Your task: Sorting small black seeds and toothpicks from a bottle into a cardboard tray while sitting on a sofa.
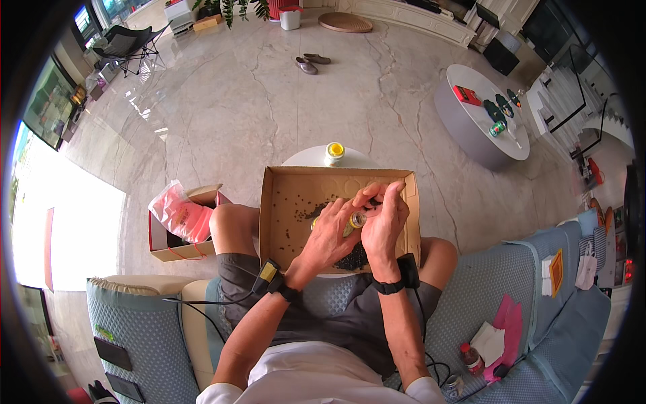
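Note:
A shallow cardboard box sits before me between my knees. My left hand is closed around a small bottle with a yellow label, held on its side with its round mouth towards my right palm. My right hand is cupped beside that mouth, and several dark granules lie in its palm. In the box, below my hands, is a heap of dark granules. More granules are strewn to the left. My hands hide most of the bottle and part of the heap.
A white bottle with a yellow top stands beyond the box on a round white table. To the left, a carton holds a pink plastic bag. Cables run from my wristbands. A blue-covered sofa surrounds me.

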Motion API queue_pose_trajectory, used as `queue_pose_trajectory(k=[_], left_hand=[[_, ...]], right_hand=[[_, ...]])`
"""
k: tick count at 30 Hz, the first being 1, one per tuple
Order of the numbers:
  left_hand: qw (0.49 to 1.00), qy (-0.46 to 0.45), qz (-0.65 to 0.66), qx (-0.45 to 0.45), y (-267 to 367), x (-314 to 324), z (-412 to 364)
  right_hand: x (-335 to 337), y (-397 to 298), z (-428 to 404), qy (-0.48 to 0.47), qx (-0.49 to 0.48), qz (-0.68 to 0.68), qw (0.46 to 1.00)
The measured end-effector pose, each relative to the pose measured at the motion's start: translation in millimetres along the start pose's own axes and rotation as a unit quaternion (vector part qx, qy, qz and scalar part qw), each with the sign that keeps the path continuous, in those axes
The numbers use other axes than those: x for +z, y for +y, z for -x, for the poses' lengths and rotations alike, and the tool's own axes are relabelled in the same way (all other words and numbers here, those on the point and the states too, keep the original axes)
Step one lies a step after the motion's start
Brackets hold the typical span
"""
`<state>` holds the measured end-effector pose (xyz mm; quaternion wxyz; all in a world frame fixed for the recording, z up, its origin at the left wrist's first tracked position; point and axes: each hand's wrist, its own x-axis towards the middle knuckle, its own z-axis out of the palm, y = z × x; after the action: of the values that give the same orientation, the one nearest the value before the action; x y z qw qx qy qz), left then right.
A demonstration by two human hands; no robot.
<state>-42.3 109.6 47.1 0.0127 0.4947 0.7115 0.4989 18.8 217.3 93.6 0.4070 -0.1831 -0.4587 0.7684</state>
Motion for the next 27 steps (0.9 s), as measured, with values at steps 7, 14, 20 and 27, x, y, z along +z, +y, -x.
queue_pose_trajectory(k=[7, 14, 20, 27], left_hand=[[0.999, -0.033, 0.012, -0.027, 6.8, -6.8, -3.0], [0.999, -0.021, 0.036, -0.025, 2.1, -5.5, -1.3], [0.998, -0.045, 0.015, -0.049, -2.0, -4.4, 0.4], [0.999, -0.022, 0.032, -0.028, -0.2, -4.2, 0.8]], right_hand=[[-13.8, 6.5, 2.0, -0.066, -0.011, -0.005, 0.998], [-9.0, -2.2, 11.1, -0.116, -0.018, 0.026, 0.993], [-12.0, 4.4, 10.7, -0.14, -0.04, 0.031, 0.989], [-0.2, -4.3, 8.6, -0.13, -0.033, 0.04, 0.99]])
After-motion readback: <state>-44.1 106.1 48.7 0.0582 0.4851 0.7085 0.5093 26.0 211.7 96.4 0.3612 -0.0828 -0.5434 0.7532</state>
